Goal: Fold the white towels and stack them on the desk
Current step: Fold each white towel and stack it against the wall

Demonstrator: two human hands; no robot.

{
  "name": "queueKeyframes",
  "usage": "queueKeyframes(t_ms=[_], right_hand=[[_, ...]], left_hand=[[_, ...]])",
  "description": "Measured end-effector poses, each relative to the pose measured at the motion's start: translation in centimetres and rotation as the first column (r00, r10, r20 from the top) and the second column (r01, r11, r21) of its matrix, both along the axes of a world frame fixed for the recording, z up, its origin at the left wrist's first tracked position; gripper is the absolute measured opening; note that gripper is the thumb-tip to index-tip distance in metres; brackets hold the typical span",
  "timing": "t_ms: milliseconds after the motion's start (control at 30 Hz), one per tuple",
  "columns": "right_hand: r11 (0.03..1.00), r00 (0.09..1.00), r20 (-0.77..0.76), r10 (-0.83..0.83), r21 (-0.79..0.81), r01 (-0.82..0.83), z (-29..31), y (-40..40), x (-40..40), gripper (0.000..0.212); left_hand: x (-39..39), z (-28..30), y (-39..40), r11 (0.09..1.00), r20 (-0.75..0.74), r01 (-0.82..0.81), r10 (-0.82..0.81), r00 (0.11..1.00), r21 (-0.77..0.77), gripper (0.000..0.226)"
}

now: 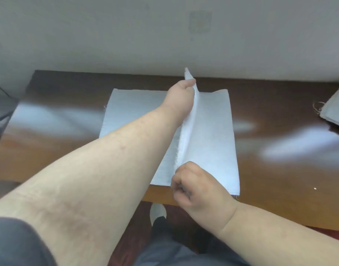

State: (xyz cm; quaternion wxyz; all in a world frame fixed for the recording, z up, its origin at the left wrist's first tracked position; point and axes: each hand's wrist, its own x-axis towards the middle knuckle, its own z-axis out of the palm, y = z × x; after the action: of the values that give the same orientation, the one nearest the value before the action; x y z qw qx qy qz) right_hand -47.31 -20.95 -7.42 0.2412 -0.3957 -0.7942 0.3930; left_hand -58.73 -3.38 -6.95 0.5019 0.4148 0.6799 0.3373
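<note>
A white towel (212, 135) lies spread on the brown wooden desk (280, 169), with one side raised along the middle into an upright flap. My left hand (181, 95) reaches across to the far end and pinches the flap's far corner, which sticks up above my fingers. My right hand (193, 184) grips the near corner of the same flap at the desk's front edge. Under my left forearm the left half of the towel lies flat.
A stack of white cloth (335, 110) sits at the desk's right edge. A dark object with cables (1, 114) stands at the far left. A pale wall (164, 35) runs directly behind the desk. Below the front edge are my legs and a foot (158, 214).
</note>
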Motion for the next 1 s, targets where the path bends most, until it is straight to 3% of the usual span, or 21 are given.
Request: queueKeyframes(t_ms=[167, 400, 500, 733, 900, 1000], right_hand=[[0.991, 0.992, -0.032, 0.124, 0.063, -0.122, 1.0, 0.0, -7.2, 0.014], [0.975, 0.976, -0.069, 0.207, 0.094, -0.200, 1.0, 0.9, -15.7, 0.014], [0.974, 0.977, -0.018, 0.213, 0.086, -0.211, -0.3, 1.5, -19.1, 0.016], [0.968, 0.953, 0.170, 0.249, -0.070, -0.241, -6.0, 1.8, -22.8, 0.019], [0.914, 0.920, 0.191, 0.341, -0.297, -0.277, -7.6, 2.9, -22.1, 0.035], [0.955, 0.978, 0.177, 0.110, -0.291, -0.055, -7.0, 5.8, -18.8, 0.034]], left_hand=[[-8.6, 1.5, -1.3, 1.000, -0.009, 0.009, -0.010, 1.000, -0.002, 0.061], [-17.9, 1.4, -0.6, 0.996, -0.017, -0.080, 0.081, 0.997, 0.032, 0.061], [-20.8, -0.3, -0.1, 0.996, -0.042, -0.087, 0.087, 0.995, 0.013, 0.060], [-24.1, -6.8, 0.1, 0.995, -0.285, -0.018, -0.011, 0.959, -0.100, 0.055], [-24.9, -8.6, 0.4, 0.986, -0.505, 0.108, -0.160, 0.848, -0.130, 0.061], [-23.6, -8.5, -0.2, 0.988, -0.687, 0.133, -0.150, 0.711, -0.078, 0.060]])
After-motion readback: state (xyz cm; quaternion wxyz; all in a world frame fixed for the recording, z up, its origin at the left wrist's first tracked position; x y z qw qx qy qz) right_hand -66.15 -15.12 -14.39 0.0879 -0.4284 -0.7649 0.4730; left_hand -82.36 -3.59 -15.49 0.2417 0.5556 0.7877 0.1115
